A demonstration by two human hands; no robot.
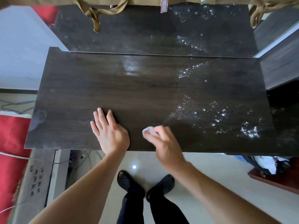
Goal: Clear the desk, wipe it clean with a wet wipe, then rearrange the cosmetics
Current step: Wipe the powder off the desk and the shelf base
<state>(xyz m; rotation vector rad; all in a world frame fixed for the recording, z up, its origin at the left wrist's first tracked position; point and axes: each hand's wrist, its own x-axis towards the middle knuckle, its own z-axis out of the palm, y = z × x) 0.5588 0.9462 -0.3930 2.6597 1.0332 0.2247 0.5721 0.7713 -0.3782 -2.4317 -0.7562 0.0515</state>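
Note:
A dark wood desk [145, 88] fills the middle of the head view, with nothing standing on it. My right hand [163, 143] grips a bunched white wet wipe [148, 130] and presses it on the desk near the front edge. My left hand [108, 131] rests flat on the desk just to the left, fingers straight and spread. Shiny wet droplets [223, 117] speckle the right half of the desk. No cosmetics are in view.
A dark back panel [145, 29] rises behind the desk, with tan bag straps [95, 15] hanging over it. A red cloth [11, 135] and a cardboard box [35, 183] lie at the left. A basket with dark and white items [258, 164] sits at the lower right.

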